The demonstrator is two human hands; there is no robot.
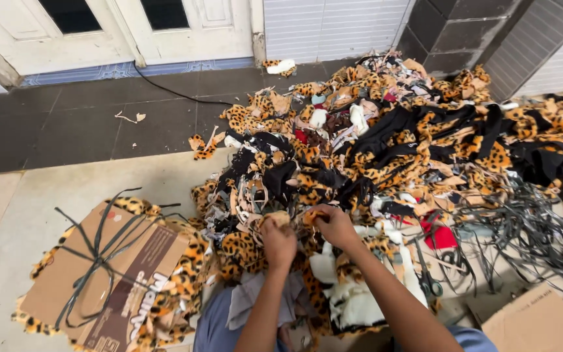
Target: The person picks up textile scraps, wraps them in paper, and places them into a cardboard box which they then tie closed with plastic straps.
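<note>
On the floor in front of the person spreads a big heap of fabric scraps (386, 150), mostly leopard-print pieces mixed with black, white, pink and red ones. Both arms reach forward to its near edge. The left hand (279, 242) is closed around a small tan scrap (280, 218) that sticks up above its fingers. The right hand (335, 225) sits just beside it, fingers curled and pinching a small leopard-print piece (313, 215) at the edge of the heap; the 2 hands are nearly touching. Cream-coloured fleece pieces (350, 296) lie under the right forearm, and a grey cloth (249, 301) lies near the left forearm. To the left, a flattened cardboard sheet (109, 274) rests on more leopard fabric, with thin dark straps (99, 251) lying loose across it. On the right, a tangle of grey strips (535, 228) spreads over the floor beside another cardboard piece (535, 322). White doors (118, 29) stand at the far side.
</note>
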